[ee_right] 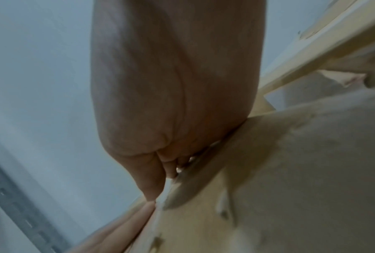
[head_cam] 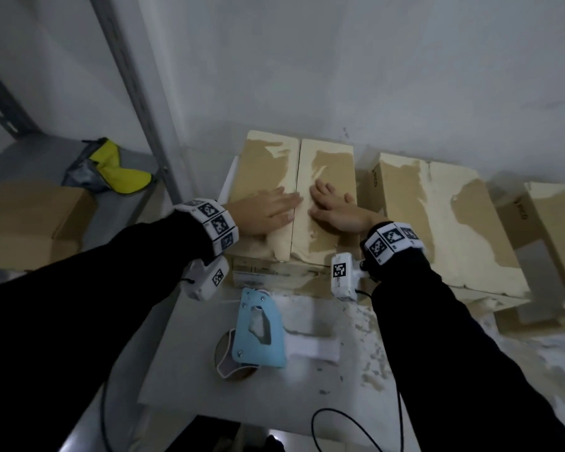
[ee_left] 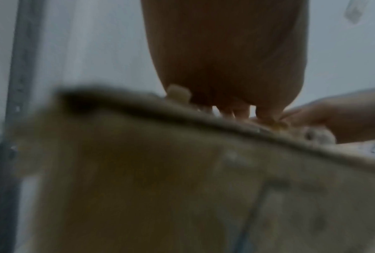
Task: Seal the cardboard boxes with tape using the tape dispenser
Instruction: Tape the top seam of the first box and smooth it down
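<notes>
A white tabletop (head_cam: 190, 380) holds a row of brown cardboard boxes patched with pale tape residue. The nearest closed cardboard box (head_cam: 331, 161) has both flaps shut (contents hidden). The left hand (head_cam: 263, 212) and right hand (head_cam: 335, 208) lie flat, fingers straight, pressing either side of the centre seam. A light-blue tape dispenser with white handle (head_cam: 261, 334) lies on the table just before it. Both wrist views are blurred.
</notes>
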